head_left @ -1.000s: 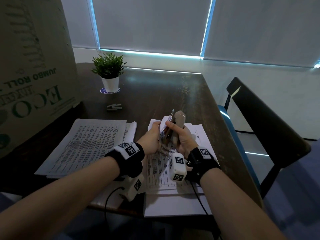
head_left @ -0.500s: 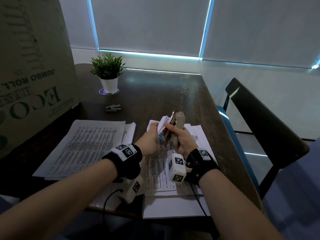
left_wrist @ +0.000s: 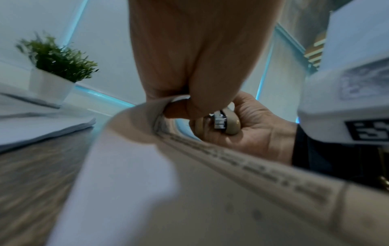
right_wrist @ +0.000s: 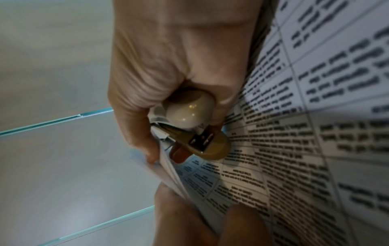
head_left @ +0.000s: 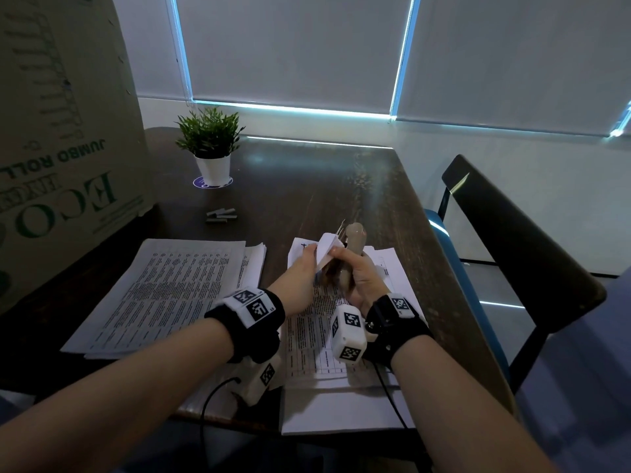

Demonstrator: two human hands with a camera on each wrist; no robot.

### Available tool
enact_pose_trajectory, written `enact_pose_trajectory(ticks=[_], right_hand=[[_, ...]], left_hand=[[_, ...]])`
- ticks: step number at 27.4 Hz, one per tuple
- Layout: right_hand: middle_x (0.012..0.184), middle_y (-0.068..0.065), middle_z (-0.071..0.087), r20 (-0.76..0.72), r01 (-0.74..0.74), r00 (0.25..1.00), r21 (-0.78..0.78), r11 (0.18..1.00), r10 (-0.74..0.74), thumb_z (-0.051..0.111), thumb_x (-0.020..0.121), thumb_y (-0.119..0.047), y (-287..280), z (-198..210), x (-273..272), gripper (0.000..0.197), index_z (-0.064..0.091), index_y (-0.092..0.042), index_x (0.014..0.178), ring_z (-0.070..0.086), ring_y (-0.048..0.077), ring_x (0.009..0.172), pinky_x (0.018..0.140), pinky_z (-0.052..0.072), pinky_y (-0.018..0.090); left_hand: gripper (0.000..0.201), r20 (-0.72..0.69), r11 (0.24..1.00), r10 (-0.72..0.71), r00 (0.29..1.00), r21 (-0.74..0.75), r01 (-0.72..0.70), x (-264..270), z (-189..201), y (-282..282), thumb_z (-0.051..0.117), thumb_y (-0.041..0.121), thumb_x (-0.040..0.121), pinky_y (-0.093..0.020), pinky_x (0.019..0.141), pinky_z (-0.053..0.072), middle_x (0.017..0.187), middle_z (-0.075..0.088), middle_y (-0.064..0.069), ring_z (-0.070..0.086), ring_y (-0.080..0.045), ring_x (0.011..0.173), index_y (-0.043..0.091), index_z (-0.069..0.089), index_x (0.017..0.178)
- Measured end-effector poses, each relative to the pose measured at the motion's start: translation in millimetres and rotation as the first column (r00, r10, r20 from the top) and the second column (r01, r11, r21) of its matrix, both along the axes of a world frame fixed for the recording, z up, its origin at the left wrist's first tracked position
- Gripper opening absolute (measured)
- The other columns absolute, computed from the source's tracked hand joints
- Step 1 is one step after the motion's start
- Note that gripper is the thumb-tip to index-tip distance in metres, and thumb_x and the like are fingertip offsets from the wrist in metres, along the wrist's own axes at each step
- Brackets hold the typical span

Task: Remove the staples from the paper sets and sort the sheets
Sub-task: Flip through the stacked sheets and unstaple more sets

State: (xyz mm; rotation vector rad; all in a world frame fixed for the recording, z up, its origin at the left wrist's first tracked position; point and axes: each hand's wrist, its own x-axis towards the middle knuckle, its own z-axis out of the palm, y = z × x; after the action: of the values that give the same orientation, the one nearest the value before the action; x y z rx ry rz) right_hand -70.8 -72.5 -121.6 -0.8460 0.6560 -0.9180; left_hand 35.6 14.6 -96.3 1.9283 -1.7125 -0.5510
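A stapled paper set [head_left: 321,332] lies at the table's front edge, its far corner [head_left: 325,246] bent up. My left hand [head_left: 309,257] pinches that corner between thumb and fingers [left_wrist: 189,103]. Right beside it my right hand [head_left: 355,271] grips a beige staple remover [head_left: 355,233] upright, with its metal end [right_wrist: 202,139] against the raised paper edge [right_wrist: 168,164]. In the left wrist view the tool [left_wrist: 221,124] sits in my right palm [left_wrist: 256,134], just behind the pinched corner. The staple itself is hidden.
A second stack of printed sheets [head_left: 170,291] lies to the left. Strips of staples [head_left: 222,215] and a small potted plant [head_left: 211,148] stand farther back. A large cardboard box [head_left: 54,148] blocks the left side, and a dark chair [head_left: 512,233] stands to the right.
The pinched corner has folded further toward my right hand and now covers the tool's metal tip. Both hands stay almost in place.
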Motion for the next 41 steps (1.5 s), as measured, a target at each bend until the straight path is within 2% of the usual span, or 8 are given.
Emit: enact_pose_trajectory(ticks=[5,10,17,21,24,29,36,41], right_hand=[[0.071,0.012,0.067,0.006,-0.007,1.000,0.042,0.999,0.007,0.062,0.090,-0.006,0,2,-2,0.004,0.063,-0.002,0.093,0.067,0.023,0.060,0.051,0.055,0.033],[0.074,0.012,0.065,0.023,-0.040,0.999,0.075,0.996,0.039,0.063,0.088,-0.004,-1,2,-6,0.007,0.062,-0.001,0.095,0.063,0.024,0.062,0.050,0.054,0.029],[0.072,0.011,0.057,0.037,0.048,0.998,0.130,0.990,-0.053,0.089,0.067,-0.023,-2,6,-1,0.036,0.062,-0.005,0.083,0.051,0.024,0.061,0.061,0.049,0.035],[0.083,0.003,0.067,0.084,0.254,0.965,-0.082,0.964,-0.247,0.062,0.095,-0.030,-1,51,-14,0.020,0.059,-0.014,0.107,0.065,0.013,0.070,0.066,0.054,0.029],[0.086,-0.004,0.067,0.138,0.372,0.928,-0.362,0.855,-0.345,0.059,0.096,-0.029,6,101,-22,0.010,0.056,-0.024,0.104,0.063,0.009,0.074,0.071,0.052,0.026],[0.080,-0.002,0.066,0.178,0.300,0.954,-0.629,0.717,-0.242,0.057,0.098,-0.021,21,158,-12,0.002,0.058,-0.021,0.097,0.062,0.015,0.076,0.076,0.053,0.040],[0.073,0.005,0.065,0.068,0.208,0.970,-0.731,0.650,-0.234,0.061,0.097,-0.018,26,171,1,0.011,0.058,-0.008,0.097,0.063,0.019,0.064,0.062,0.056,0.031],[0.055,0.002,0.060,0.030,0.246,0.942,-0.741,0.624,-0.335,0.062,0.097,-0.026,30,167,9,0.026,0.060,-0.004,0.083,0.058,0.016,0.046,0.049,0.049,0.024]], left_hand=[[0.098,-0.044,0.998,-0.050,0.998,-0.043,0.048,0,-4,-1,0.055,-0.003,0.088,-0.033,0.094,0.046,0.142,0.034,-0.014,0.053,-0.026,0.113,0.028,-0.015,0.150],[0.089,0.058,0.963,-0.038,0.998,-0.265,0.052,7,-3,6,0.052,-0.002,0.089,-0.043,0.088,0.053,0.149,0.016,-0.009,0.055,-0.031,0.109,0.061,0.011,0.137],[0.024,0.147,0.976,0.210,0.967,-0.088,-0.199,14,3,3,0.042,0.015,0.099,-0.025,0.063,0.046,0.092,0.062,-0.007,0.058,-0.019,0.074,0.005,0.058,0.113],[0.030,-0.244,0.948,0.250,0.937,-0.138,-0.288,17,17,13,0.046,0.021,0.099,-0.023,0.055,0.048,0.075,0.063,-0.006,0.058,-0.016,0.062,0.012,0.059,0.074],[0.020,-0.440,0.930,0.183,0.879,-0.212,-0.300,7,32,20,0.054,0.017,0.095,-0.032,0.064,0.055,0.088,0.069,-0.013,0.067,-0.026,0.075,0.004,0.066,0.087],[0.025,-0.486,0.912,0.157,0.860,-0.262,-0.315,-9,49,17,0.060,0.018,0.089,-0.046,0.074,0.058,0.092,0.070,-0.021,0.069,-0.034,0.085,-0.006,0.066,0.092],[0.020,-0.425,0.900,0.138,0.895,-0.323,-0.292,-20,69,15,0.063,0.017,0.089,-0.017,0.049,0.046,0.070,0.066,-0.007,0.058,-0.014,0.057,0.005,0.065,0.073],[0.025,-0.369,0.910,0.115,0.922,-0.332,-0.247,-26,74,13,0.062,0.013,0.088,-0.013,0.042,0.033,0.059,0.053,-0.005,0.044,-0.013,0.049,0.003,0.054,0.066]])
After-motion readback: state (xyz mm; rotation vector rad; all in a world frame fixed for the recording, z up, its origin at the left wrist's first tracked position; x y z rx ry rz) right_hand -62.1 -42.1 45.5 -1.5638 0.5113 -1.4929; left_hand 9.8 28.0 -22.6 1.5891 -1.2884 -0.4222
